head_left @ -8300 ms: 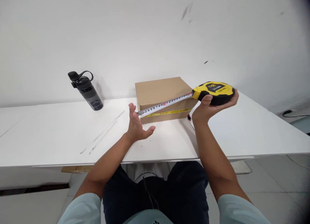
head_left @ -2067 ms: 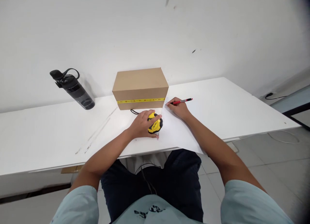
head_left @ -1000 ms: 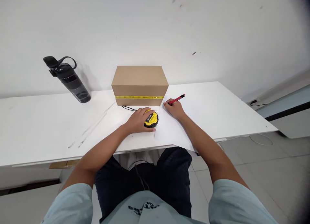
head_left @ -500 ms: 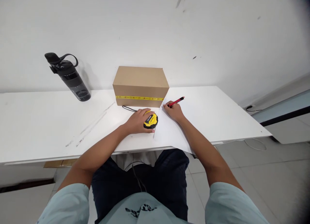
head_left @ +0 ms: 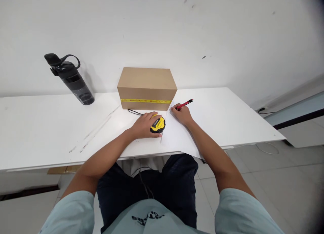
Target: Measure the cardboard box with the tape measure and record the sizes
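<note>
- Left hand (head_left: 143,125) cupped over yellow tape measure (head_left: 158,125), resting on bench (head_left: 45,132).
- Right hand (head_left: 182,114) pinches red pen (head_left: 184,104), tip on white paper (head_left: 177,139) beside cardboard box (head_left: 146,88).
- Tape measure probably compact, rigid, rubbery; grip around body.
- Pen light, thin; hold near tip.

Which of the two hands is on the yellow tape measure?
The left hand covers the yellow-and-black tape measure on the white table; the right hand grips a red pen.

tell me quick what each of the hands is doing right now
Left hand: closed over the yellow tape measure, which rests on the table.
Right hand: closed on a red pen, tip down on the paper.
</note>
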Tool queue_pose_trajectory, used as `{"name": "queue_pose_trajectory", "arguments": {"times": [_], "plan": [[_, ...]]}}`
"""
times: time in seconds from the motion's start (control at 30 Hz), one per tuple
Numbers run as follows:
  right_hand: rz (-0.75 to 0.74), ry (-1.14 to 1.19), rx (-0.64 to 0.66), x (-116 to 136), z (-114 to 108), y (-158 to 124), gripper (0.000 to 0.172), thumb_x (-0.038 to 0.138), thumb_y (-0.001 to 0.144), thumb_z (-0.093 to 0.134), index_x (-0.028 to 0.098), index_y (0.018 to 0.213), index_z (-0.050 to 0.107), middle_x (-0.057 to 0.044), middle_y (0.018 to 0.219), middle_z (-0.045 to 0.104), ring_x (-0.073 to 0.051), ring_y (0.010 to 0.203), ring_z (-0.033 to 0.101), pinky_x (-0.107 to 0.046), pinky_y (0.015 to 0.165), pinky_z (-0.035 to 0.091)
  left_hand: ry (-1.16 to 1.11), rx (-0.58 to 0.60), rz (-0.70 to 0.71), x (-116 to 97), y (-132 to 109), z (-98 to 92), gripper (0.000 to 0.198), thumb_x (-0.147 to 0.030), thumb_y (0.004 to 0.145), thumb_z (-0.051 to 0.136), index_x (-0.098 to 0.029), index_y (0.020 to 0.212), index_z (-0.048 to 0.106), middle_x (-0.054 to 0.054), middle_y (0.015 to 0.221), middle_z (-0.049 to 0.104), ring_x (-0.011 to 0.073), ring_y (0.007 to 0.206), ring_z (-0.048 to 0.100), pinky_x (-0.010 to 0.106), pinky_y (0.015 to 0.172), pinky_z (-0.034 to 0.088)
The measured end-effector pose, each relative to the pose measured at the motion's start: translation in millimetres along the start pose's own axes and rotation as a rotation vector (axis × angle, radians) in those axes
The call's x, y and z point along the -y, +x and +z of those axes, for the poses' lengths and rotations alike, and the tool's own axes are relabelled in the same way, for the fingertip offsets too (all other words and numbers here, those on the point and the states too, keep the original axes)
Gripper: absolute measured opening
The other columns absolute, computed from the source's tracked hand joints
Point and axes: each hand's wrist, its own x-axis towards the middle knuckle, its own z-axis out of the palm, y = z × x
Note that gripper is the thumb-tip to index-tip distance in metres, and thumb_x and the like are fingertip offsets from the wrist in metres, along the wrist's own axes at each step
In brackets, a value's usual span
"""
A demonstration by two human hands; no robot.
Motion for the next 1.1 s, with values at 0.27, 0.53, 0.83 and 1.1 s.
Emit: {"name": "queue_pose_trajectory", "arguments": {"times": [0.27, 0.53, 0.83, 1.1], "plan": [[0.002, 0.006, -0.017, 2.0, -0.4, -2.6, 0.025, 0.048, 0.08, 0.066, 0.024, 0.075, 0.059, -0.003, 0.076, 0.065, -0.018, 0.073, 0.053, -0.034, 0.076, 0.049, -0.013, -0.007, 0.005, 0.2, 0.2, -0.4, 0.099, -0.058, 0.082, 0.09, -0.023, 0.166, 0.05, 0.018, 0.174, 0.046, 0.0426, 0.157, 0.046, 0.057, 0.133, 0.039], [-0.004, -0.005, -0.013, -0.1, -1.1, -3.1, 0.03, 0.051, 0.08, 0.067, 0.024, 0.074, 0.057, -0.003, 0.075, 0.064, -0.018, 0.075, 0.053, -0.034, 0.075, 0.048, -0.025, -0.016, 0.011, 1.9, 1.1, 2.1, 0.098, -0.06, 0.082, 0.089, -0.024, 0.165, 0.051, 0.018, 0.174, 0.046, 0.0434, 0.158, 0.046, 0.057, 0.133, 0.039], [-0.007, -0.009, 0.005, -1.0, -2.5, -4.8, 0.029, 0.051, 0.079, 0.068, 0.024, 0.077, 0.06, -0.003, 0.073, 0.063, -0.019, 0.076, 0.054, -0.034, 0.074, 0.048, -0.037, -0.02, 0.017, 3.5, 0.3, 3.8, 0.098, -0.061, 0.082, 0.088, -0.025, 0.165, 0.051, 0.017, 0.176, 0.045, 0.0431, 0.161, 0.044, 0.057, 0.135, 0.037], [-0.003, -0.016, 0.0, 0.5, -2.6, -3.7, 0.029, 0.051, 0.08, 0.067, 0.024, 0.076, 0.057, -0.002, 0.072, 0.062, -0.017, 0.071, 0.051, -0.034, 0.073, 0.046, -0.021, -0.008, 0.015, 2.4, 0.9, 2.9, 0.099, -0.062, 0.083, 0.088, -0.024, 0.166, 0.049, 0.017, 0.177, 0.044, 0.0434, 0.161, 0.044, 0.058, 0.135, 0.036]]}}
